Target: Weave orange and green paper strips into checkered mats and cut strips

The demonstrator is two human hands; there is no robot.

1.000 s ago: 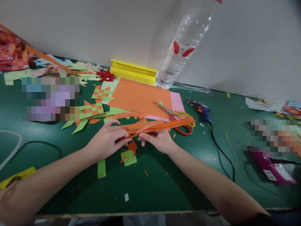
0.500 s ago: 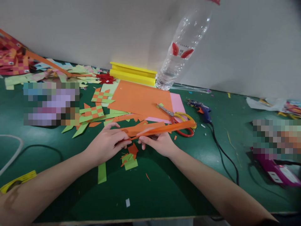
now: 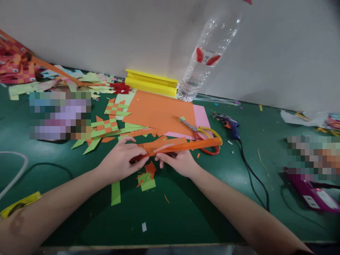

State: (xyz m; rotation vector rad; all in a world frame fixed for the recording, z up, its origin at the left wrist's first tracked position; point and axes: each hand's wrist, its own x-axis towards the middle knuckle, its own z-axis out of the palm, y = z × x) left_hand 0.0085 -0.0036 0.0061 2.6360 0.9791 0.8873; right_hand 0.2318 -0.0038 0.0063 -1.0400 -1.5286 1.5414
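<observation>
A long orange paper strip [image 3: 191,145], folded lengthwise, is held between my two hands above the green table. My left hand [image 3: 123,159] pinches its left end, thumb below and fingers on top. With the thumb on the near edge and the fingers hidden beneath, my right hand [image 3: 179,162] grips it near the middle. The strip's right end lies over the handles of the scissors [image 3: 195,129]. Just beyond are orange paper sheets [image 3: 162,109] with a pink sheet under them. Woven green-and-orange paper fish [image 3: 105,126] lie left of the strip.
A clear plastic bottle [image 3: 204,63] leans by the wall beside a folded yellow paper piece [image 3: 151,85]. To the right lie a blue glue gun [image 3: 230,124] with its cord and a magenta power strip [image 3: 313,194]. Green and orange scraps [image 3: 146,180] lie before my hands; a yellow tape measure [image 3: 21,204] sits left.
My left fingers have shifted slightly along the strip's edge, and the fold gapes a little more there. The whole view has moved slightly; my right hand keeps its hold.
</observation>
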